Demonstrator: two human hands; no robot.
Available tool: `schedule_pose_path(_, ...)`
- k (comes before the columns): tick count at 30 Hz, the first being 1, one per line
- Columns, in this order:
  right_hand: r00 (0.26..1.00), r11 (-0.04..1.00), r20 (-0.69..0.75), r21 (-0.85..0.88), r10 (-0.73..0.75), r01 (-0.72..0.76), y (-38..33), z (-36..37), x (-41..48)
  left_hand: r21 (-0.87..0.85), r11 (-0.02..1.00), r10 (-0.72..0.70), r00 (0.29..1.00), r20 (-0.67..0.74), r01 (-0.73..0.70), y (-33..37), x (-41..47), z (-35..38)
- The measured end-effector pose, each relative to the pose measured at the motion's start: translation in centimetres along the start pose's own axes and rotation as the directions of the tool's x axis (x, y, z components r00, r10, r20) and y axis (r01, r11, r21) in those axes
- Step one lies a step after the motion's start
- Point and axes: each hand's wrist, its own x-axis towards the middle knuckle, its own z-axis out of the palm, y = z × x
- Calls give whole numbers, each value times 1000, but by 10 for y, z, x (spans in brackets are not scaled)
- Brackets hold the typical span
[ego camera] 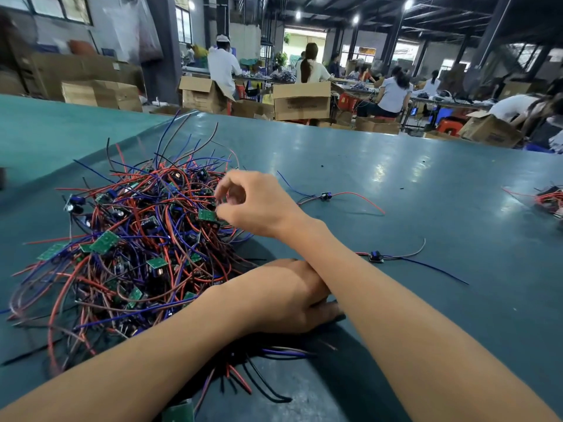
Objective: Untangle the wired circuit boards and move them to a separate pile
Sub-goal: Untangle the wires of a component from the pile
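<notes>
Right hand (253, 205) is pinching a flat green board (207, 215) atop the pile (128, 239) of glossy red and blue wires. Left hand (283, 296) is lying half-hidden under the right forearm, grip unclear. Loose boards (376, 256) are lying on the smooth teal table (411, 166).

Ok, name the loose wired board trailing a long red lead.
The farther wired board, level with the right hand; the nearer wired board trails grey and blue leads instead.

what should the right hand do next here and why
Probably lift the green board slowly out of the pile: the right hand seems to pinch its edge, and it lies amid tangled wires. The left hand rests flat beside the pile.
</notes>
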Motion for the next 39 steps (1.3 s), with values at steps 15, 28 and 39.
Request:
schedule_pose_path(15, 997, 965, -69, 262, 28, -9, -10, -38, 7, -112, 993, -31, 998, 47, 36, 2, 2, -1)
schedule_pose_path(28, 993, 470, 50, 877, 104, -93, -15, -79, -41, -262, 948, -213, 971, -107, 179, -3, 9, 1)
schedule_pose_path(39, 961, 371, -63, 928, 270, -43, 26, -70, -101, -971, 18, -705, 686, -182, -240, -19, 18, -25)
